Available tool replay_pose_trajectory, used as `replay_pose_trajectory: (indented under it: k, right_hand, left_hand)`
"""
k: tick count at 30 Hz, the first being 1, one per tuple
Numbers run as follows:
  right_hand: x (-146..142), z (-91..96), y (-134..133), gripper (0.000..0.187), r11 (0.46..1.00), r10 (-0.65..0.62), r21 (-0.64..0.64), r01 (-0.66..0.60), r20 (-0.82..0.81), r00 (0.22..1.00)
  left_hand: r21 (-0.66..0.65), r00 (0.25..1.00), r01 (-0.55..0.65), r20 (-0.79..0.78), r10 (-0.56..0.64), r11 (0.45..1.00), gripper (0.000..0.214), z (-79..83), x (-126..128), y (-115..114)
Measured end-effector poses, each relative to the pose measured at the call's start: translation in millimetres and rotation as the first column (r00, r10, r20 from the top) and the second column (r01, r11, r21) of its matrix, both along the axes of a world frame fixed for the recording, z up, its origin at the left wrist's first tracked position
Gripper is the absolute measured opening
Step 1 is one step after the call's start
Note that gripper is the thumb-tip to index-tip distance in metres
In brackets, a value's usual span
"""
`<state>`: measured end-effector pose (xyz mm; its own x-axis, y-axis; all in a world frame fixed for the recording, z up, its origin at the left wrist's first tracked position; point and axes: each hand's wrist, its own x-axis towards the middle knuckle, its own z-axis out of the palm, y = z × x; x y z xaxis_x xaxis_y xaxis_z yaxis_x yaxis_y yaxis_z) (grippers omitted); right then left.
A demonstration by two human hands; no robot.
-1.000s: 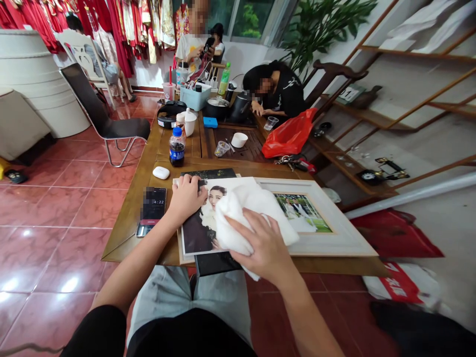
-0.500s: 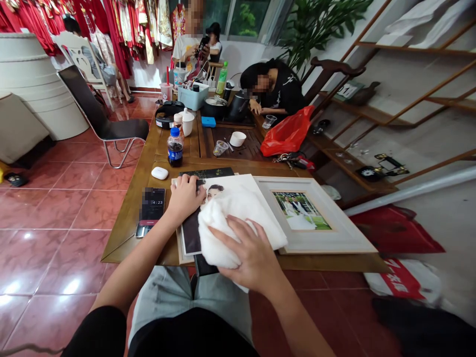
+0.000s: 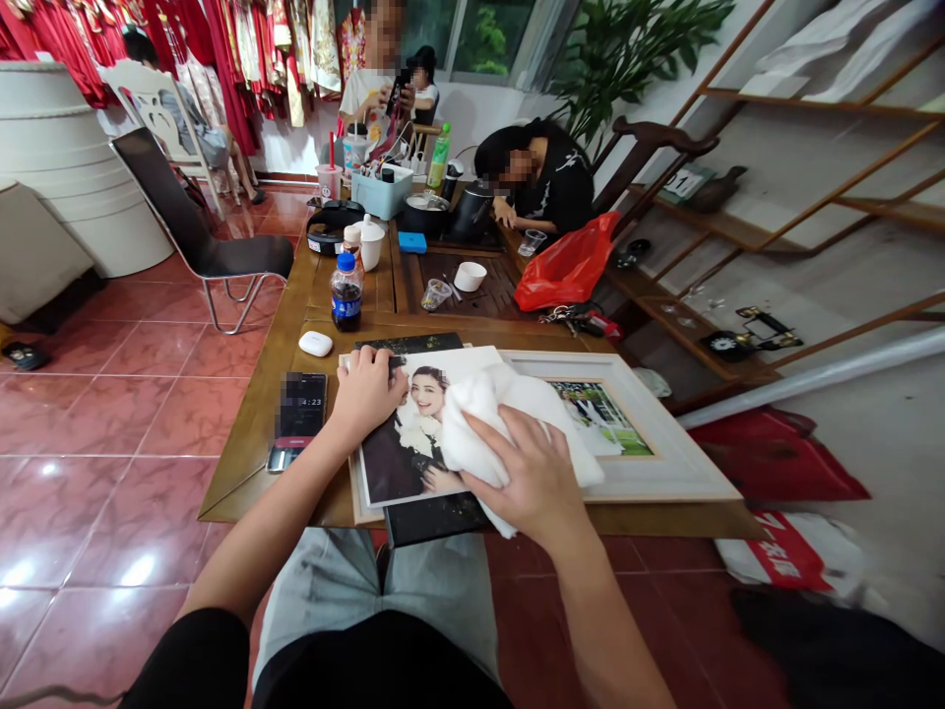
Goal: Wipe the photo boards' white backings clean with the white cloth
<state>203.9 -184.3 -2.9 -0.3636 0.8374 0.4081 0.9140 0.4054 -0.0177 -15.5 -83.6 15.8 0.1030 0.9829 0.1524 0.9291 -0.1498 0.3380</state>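
My left hand (image 3: 364,396) grips the upper left edge of a glossy wedding portrait print (image 3: 403,463), its fingers curled over the edge. My right hand (image 3: 528,468) presses a crumpled white cloth (image 3: 479,433) onto the print's right side. The print lies partly over a white-framed wedding picture (image 3: 679,433), which is flat on the wooden table (image 3: 251,473). A dark board (image 3: 428,520) shows under the print's lower edge. The cloth hides the print's right part.
A phone (image 3: 301,409) and a white earbud case (image 3: 316,344) lie left of the print. Farther on stand a cola bottle (image 3: 346,292), a tea tray (image 3: 472,290) and a red plastic bag (image 3: 567,264). A co-worker (image 3: 550,177) leans over the far table end.
The cloth and my right hand have moved up and to the right across the print, uncovering more of the portrait. My left hand has stayed in place.
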Motion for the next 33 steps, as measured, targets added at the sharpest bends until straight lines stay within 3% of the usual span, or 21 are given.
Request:
replay_pose_trajectory:
  k: [5, 9, 18, 23, 33]
  right_hand:
    - [-33.5, 9.5, 9.2, 0.066, 0.985, 0.149, -0.092, -0.148, 0.000, 0.989]
    - [-32.2, 13.5, 18.8, 0.068, 0.969, 0.197, -0.147, -0.199, -0.028, 0.980]
    - [21.2, 2.0, 52.2, 0.060, 0.992, -0.068, -0.108, 0.059, -0.076, 0.995]
    - [21.2, 3.5, 59.3, 0.060, 0.988, -0.128, -0.090, 0.123, -0.055, 0.990]
    - [-26.1, 15.6, 59.0, 0.062, 0.981, 0.111, -0.157, -0.110, -0.007, 0.994]
  left_hand:
    - [0.002, 1.000, 0.010, -0.005, -0.010, 1.000, 0.032, -0.1, -1.0, 0.3]
    - [0.002, 1.000, 0.027, -0.009, -0.027, 1.000, 0.033, -0.3, -2.3, 0.9]
    - [0.008, 1.000, 0.018, -0.012, -0.018, 1.000, 0.032, -0.6, -1.2, 1.7]
    - [0.005, 1.000, 0.017, -0.016, -0.017, 1.000, 0.032, 0.7, -1.0, 1.2]
    - [0.025, 0.999, 0.034, -0.004, -0.034, 0.999, 0.032, -2.5, -2.3, 2.4]
